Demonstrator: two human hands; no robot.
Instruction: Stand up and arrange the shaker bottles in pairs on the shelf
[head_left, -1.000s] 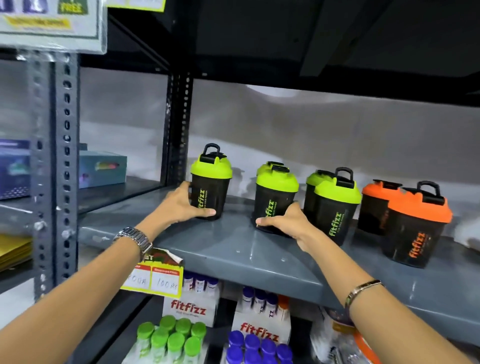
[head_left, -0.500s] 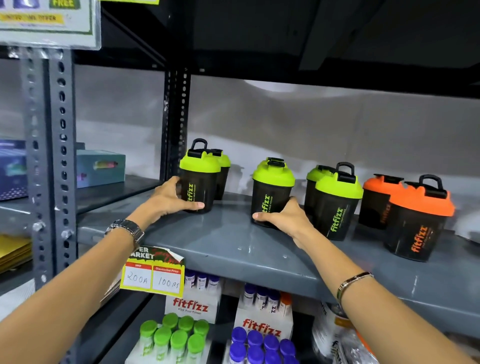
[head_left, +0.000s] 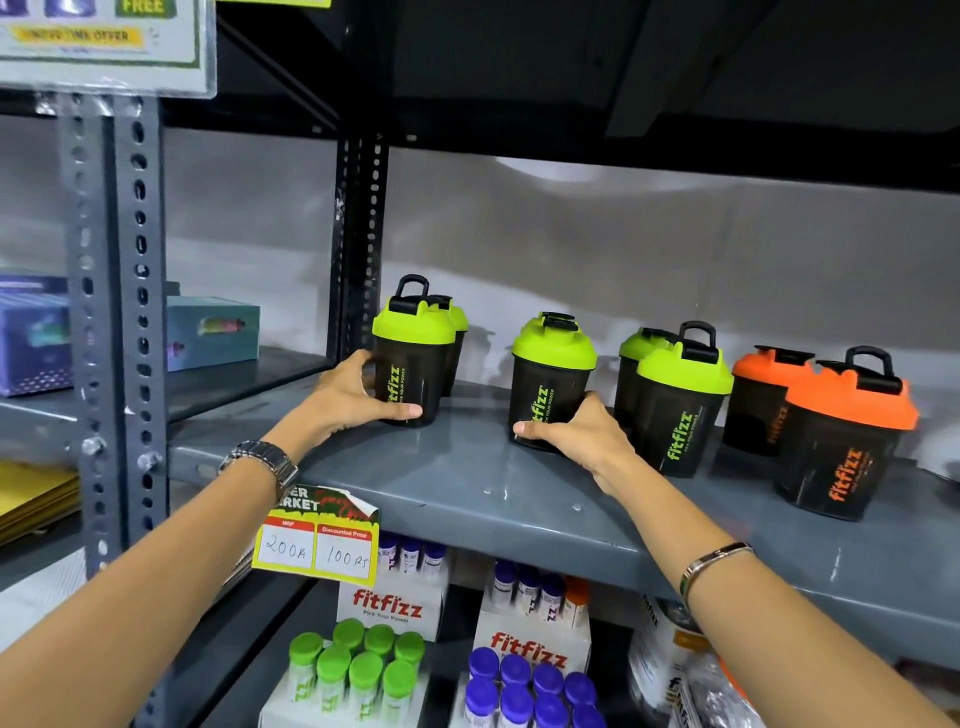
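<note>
The grey shelf (head_left: 467, 493) carries eight upright shaker bottles in four front-and-back pairs: three green-lidded pairs, then an orange pair (head_left: 831, 431) at the right. The left hand (head_left: 353, 400) grips the base of the leftmost front bottle (head_left: 413, 364). The right hand (head_left: 576, 431) wraps the second front bottle (head_left: 550, 379); its partner behind seems upright but is mostly hidden.

Grey slotted-angle steel shelving unit (head_left: 119, 312) with perforated uprights, its grey painted metal shelf board (head_left: 467, 488) backed by a pale, mottled grey wall (head_left: 649, 244). A dark shelf underside (head_left: 571, 78) overhangs above, a soft patch of light (head_left: 550, 169) on the wall just below it. A yellow-edged paper price tag (head_left: 317, 540) hangs from the board's front edge, and a laminated offer sign (head_left: 104, 44) hangs at upper left.
</note>
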